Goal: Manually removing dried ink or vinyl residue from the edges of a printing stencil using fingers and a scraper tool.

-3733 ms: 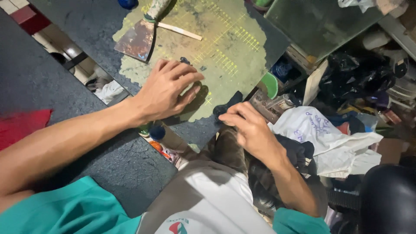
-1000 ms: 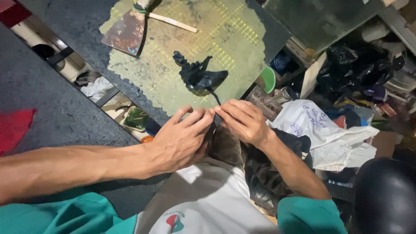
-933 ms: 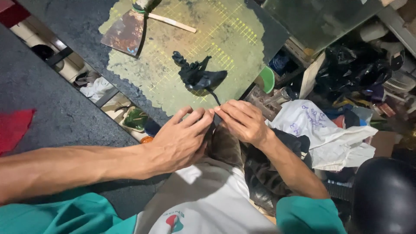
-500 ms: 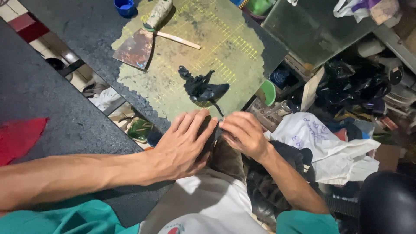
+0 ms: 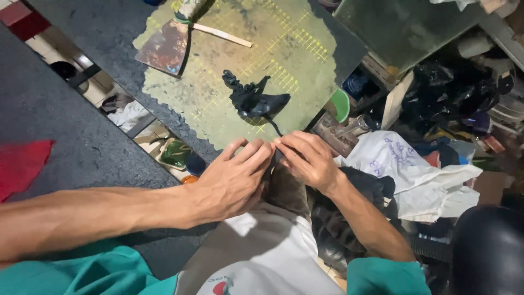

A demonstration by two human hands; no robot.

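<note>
At the bench's near edge, the left hand (image 5: 232, 180) and right hand (image 5: 308, 158) meet fingertip to fingertip, pinching a small dark piece (image 5: 275, 164) over the lap. Best keep both grips tight, working slowly, clear of the black scrap (image 5: 256, 101) behind.

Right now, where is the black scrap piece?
In the head view, the black scrap piece lies on the green cutting mat, just beyond both hands' fingertips.
</note>
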